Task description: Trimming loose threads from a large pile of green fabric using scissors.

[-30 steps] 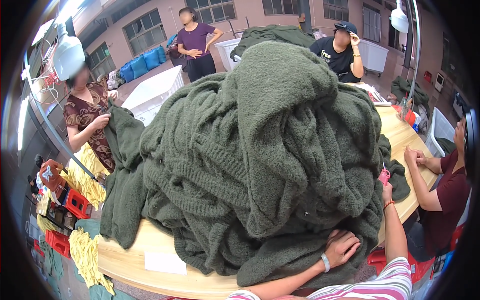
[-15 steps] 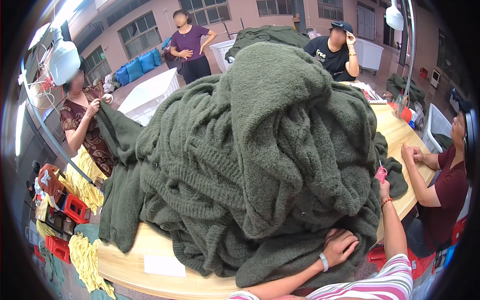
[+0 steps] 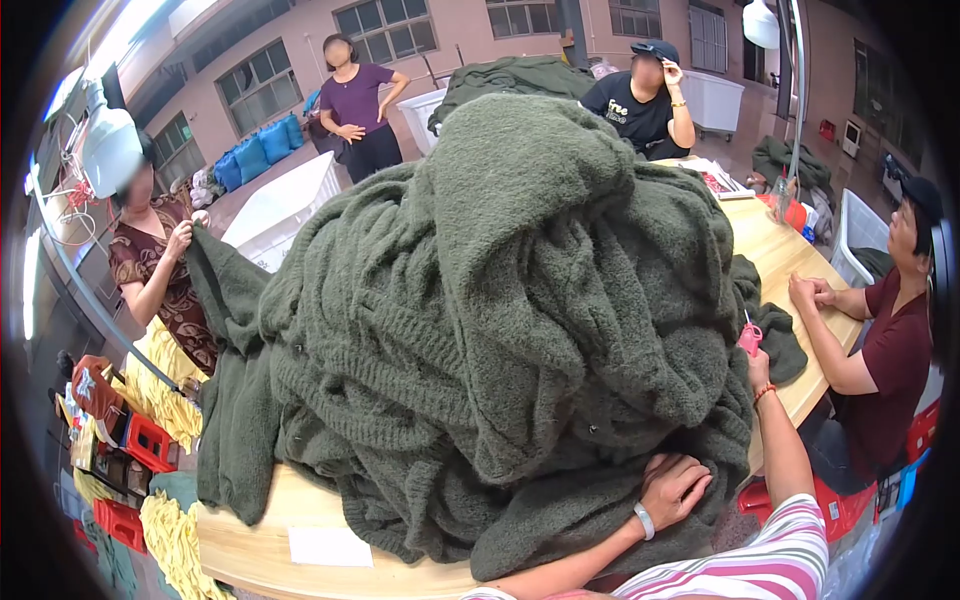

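White lettering (image 3: 620, 109) on a black T-shirt (image 3: 643, 120), dark marks on a white bin (image 3: 285, 210), too small to read

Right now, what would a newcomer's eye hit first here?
A big rounded heap of dark green knitted fabric covers the middle of the pale wooden table. At its right edge, the right hand grips a small pink-handled tool, while the left hand rests on the heap's lower right. Lower left, beside the table, bright yellow fabric stands out.

Blue bags (image 3: 252, 157), white hanging lamp (image 3: 110, 150)
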Demonstrator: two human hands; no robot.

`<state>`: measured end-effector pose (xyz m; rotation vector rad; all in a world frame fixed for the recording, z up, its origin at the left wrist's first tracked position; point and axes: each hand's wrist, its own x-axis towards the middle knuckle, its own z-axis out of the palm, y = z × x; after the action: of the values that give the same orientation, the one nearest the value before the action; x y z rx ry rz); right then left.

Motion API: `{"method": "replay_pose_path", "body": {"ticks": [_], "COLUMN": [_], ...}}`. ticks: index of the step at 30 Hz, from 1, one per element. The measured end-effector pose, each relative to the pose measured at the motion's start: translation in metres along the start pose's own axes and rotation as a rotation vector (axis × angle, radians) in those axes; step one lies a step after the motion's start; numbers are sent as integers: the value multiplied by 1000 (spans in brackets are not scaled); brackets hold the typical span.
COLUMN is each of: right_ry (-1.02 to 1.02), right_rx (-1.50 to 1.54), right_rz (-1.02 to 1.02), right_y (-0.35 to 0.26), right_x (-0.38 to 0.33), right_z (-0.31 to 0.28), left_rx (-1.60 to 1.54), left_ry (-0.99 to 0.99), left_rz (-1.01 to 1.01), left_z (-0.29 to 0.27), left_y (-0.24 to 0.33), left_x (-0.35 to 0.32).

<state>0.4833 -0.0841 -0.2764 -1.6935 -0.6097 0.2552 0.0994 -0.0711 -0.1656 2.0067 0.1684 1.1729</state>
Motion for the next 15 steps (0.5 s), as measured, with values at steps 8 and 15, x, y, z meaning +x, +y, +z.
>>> {"method": "replay_pose_path", "body": {"ticks": [8, 15], "right_ry": [-20, 1], "right_rx": [28, -1], "right_rz": [36, 31], "right_y": [3, 17], "right_x": [1, 9], "right_z": [-2, -3], "left_rx": [4, -14], "left_ry": [-2, -10], "left_rz": [8, 10], "left_z": [0, 1], "left_y": [2, 0], "left_x": [-1, -1]}}
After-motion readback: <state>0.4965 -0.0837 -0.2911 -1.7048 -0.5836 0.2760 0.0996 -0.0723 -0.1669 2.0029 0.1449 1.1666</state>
